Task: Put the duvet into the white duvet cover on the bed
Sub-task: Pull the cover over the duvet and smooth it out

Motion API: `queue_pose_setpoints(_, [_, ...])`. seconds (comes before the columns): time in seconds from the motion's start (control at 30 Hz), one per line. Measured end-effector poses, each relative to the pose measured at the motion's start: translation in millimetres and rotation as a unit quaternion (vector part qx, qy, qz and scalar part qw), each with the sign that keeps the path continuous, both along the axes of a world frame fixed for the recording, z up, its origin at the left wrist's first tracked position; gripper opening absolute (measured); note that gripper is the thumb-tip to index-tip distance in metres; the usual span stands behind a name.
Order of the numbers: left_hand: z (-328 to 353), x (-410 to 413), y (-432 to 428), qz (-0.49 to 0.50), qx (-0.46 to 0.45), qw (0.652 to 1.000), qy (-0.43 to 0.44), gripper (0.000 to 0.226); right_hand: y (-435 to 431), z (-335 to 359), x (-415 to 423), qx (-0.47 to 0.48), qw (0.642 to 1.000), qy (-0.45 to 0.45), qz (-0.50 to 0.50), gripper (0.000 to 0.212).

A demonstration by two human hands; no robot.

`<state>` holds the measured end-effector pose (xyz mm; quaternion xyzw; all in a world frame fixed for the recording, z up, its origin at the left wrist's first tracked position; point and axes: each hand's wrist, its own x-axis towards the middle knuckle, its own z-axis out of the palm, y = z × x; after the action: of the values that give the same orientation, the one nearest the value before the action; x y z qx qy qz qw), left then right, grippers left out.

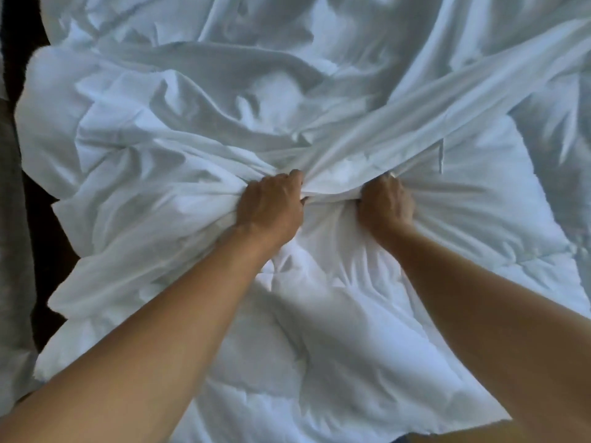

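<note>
A thick white quilted duvet (335, 330) lies across the near part of the bed, under my forearms. The thin white duvet cover (224, 100) spreads in wrinkles over the far part. Its edge is bunched at the middle, and taut folds run from there toward the upper right. My left hand (271, 206) grips a fistful of that bunched cover edge. My right hand (385, 203) grips the same edge a short way to the right. Both fists are curled tight, knuckles up. Whether duvet filling is also caught in the fists is hidden by the fabric.
The bed's left edge drops to a dark gap (41, 238), with grey fabric (12, 219) beyond it. White bedding fills the view everywhere else, running out of frame at the top and right.
</note>
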<state>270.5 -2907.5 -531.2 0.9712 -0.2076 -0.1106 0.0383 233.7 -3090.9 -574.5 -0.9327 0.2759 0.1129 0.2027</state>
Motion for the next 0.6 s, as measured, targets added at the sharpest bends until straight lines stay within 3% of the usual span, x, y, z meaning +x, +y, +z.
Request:
queue_pose_setpoints(0.13, [-5, -12, 6, 0.017, -0.092, 0.994, -0.049, 0.039, -23, 39, 43, 0.04, 0.984, -0.173, 0.004, 0.032])
queue_pose_setpoints(0.23, [-14, -18, 6, 0.036, -0.055, 0.987, -0.143, 0.084, -33, 79, 118, 0.058, 0.909, -0.407, -0.07, 0.012])
queue_pose_setpoints(0.27, [-18, -15, 6, 0.05, -0.037, 0.988, -0.144, 0.099, -32, 89, 141, 0.092, 0.913, -0.389, -0.077, 0.012])
queue_pose_setpoints(0.33, [-24, -14, 5, 0.067, -0.002, 0.994, -0.09, 0.114, -25, 84, 162, 0.046, 0.98, -0.188, 0.049, 0.036])
queue_pose_setpoints(0.4, [-30, -12, 5, 0.079, 0.044, 0.995, -0.041, 0.109, -15, 64, 142, 0.047, 0.987, -0.013, 0.151, 0.067])
queue_pose_setpoints(0.43, [-34, -12, 5, 0.078, 0.057, 0.995, -0.023, 0.102, -12, 54, 110, 0.038, 0.988, 0.031, 0.149, 0.084])
queue_pose_setpoints(0.5, [-45, -11, 6, 0.078, 0.062, 0.995, 0.006, 0.088, -17, 26, 42, -0.041, 0.993, 0.015, 0.111, 0.103])
queue_pose_setpoints(0.6, [-61, -6, 5, 0.077, 0.049, 0.995, 0.047, 0.078, -25, -10, -10, -0.153, 0.986, -0.004, 0.062, 0.085])
